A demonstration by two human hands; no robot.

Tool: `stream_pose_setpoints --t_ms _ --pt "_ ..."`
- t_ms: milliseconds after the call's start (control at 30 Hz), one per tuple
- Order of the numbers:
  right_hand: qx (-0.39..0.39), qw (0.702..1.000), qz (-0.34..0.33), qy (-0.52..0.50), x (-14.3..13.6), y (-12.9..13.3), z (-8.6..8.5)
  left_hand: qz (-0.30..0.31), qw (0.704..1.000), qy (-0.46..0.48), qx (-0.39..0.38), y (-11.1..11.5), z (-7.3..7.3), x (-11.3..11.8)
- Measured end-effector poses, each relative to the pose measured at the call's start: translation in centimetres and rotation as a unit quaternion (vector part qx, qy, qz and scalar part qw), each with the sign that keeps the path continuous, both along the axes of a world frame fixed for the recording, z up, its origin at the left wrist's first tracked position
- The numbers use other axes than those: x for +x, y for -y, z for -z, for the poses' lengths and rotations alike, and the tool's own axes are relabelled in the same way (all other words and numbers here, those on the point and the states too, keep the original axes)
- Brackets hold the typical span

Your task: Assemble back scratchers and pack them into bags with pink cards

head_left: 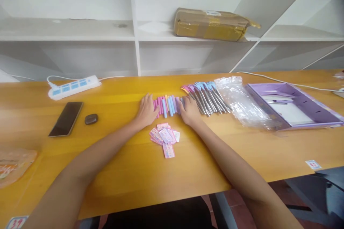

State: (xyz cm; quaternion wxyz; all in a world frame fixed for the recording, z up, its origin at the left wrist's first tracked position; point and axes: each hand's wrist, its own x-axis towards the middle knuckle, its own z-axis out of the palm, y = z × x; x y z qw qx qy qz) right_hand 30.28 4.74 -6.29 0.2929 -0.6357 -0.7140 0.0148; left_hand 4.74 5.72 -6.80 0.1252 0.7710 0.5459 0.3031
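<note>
across the wooden tabletop [145, 182], pastel sticks [164, 108] are flanked by the left hand [146, 111] and right hand [190, 111], both loosely spread; lining-up seems in hand; even inward pressure is likely called for.

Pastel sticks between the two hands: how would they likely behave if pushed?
The pastel sticks look slim and rounded, so a sideways push would probably roll them. Their ends are uneven and no band shows, so the row might spread without the left hand and right hand at its ends. Being small beside those hands, each is probably light.
</note>
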Motion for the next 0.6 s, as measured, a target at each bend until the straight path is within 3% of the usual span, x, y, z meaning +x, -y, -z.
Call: stream_pose_setpoints --t_ms 167,300,433,600 --pt "-0.002 1.0 -0.007 -0.027 -1.4 -0.1 0.8 0.009 1.0 0.014 0.02 0.1 -0.2 0.5" --pt "-0.013 0.999 -0.04 -0.015 -5.8 -0.9 0.3 0.01 0.999 0.033 0.035 -0.6 -0.9 2.9" --pt "-0.026 0.996 -0.048 -0.076 -9.4 -1.7 -0.1 -0.009 0.997 0.076 0.019 -1.4 -1.2 4.7" --pt "-0.052 0.988 -0.032 -0.14 -9.8 -1.8 -0.3 -0.041 0.987 0.154 -0.014 -2.0 -0.7 4.5"
